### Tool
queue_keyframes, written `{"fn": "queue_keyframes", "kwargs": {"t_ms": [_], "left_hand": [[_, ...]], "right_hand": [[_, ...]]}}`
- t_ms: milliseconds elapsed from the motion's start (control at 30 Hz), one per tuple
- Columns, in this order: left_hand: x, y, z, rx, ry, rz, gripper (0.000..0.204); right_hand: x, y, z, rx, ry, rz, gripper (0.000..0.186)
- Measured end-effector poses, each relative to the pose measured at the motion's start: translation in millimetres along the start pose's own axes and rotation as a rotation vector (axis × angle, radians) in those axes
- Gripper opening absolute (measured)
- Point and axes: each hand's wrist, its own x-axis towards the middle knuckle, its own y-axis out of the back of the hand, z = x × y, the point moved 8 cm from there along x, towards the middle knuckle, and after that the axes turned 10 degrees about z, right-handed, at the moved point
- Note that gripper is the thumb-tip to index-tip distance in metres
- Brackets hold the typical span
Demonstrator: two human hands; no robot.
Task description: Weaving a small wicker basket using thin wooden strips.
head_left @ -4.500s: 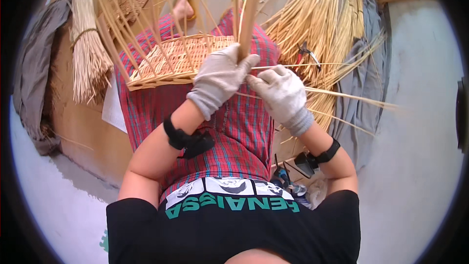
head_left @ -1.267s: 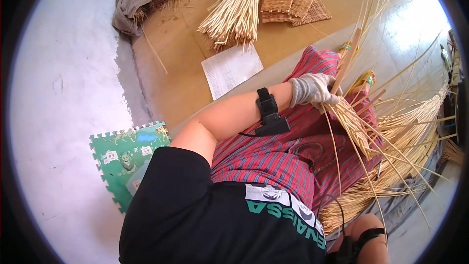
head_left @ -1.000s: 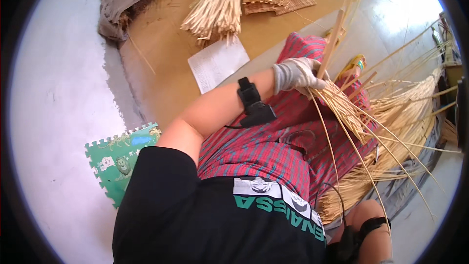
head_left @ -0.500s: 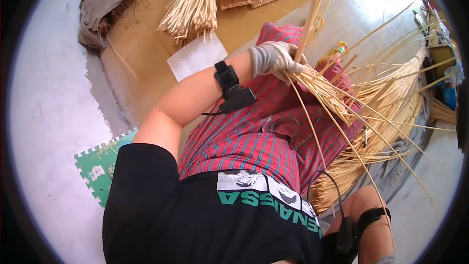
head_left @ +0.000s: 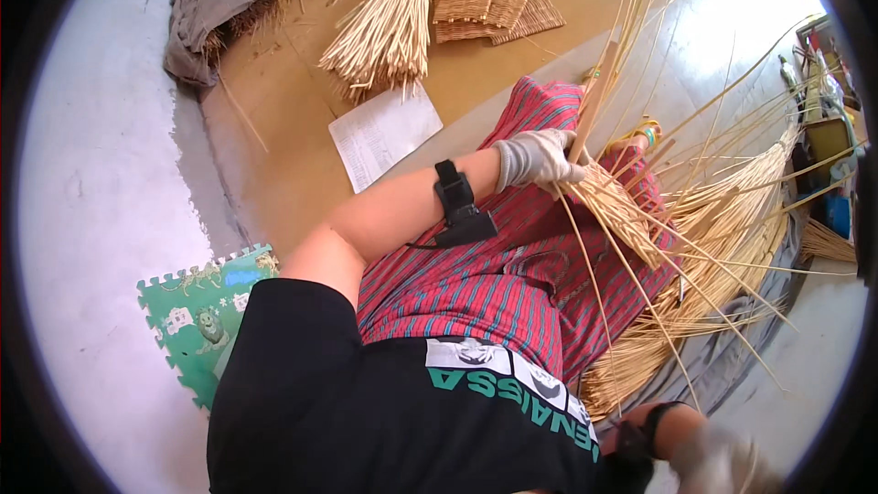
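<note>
My left hand (head_left: 541, 161), in a whitish knit glove, is closed on the edge of a partly woven wicker piece (head_left: 624, 212) over my lap. A flat wooden slat (head_left: 596, 102) rises from the piece beside my fingers. Long loose strands fan out from the weave in several directions. My right hand (head_left: 727, 468), also gloved, is at the lower right, well apart from the weave. Motion smears its fingers; a thin pale strand seems to lie by them, but whether it is gripped is unclear. Red striped cloth (head_left: 457, 311) covers my legs beneath the work.
A large heap of straw-coloured strands (head_left: 722, 247) lies to my right. Ahead are a tied bundle of sticks (head_left: 389, 27), woven brown panels (head_left: 489, 5) and a paper sheet (head_left: 384, 133). A green foam mat (head_left: 197, 325) lies at left; tools (head_left: 823, 91) stand far right.
My right hand has come up into view at the lower right from the bottom edge. The left hand keeps its hold on the woven piece; the whole view has shifted slightly.
</note>
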Motion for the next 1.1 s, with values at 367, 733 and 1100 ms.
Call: {"fn": "queue_keyframes", "kwargs": {"t_ms": [367,733,1100], "left_hand": [[-17.7,4.1,-0.8,0.22,-0.15,0.131,0.029],[-9.4,-8.5,-5.9,0.104,-0.062,-0.062,0.021],[-29.4,15.0,-9.9,-0.171,-0.084,0.069,0.028]], "right_hand": [[-309.0,-127.3,-10.9,0.185,-0.782,-1.368,0.031],[-407.8,-330.7,14.1,0.662,-1.976,-0.801,0.03],[-324.0,-1.4,41.5,0.405,-1.674,-0.479,0.02]]}}
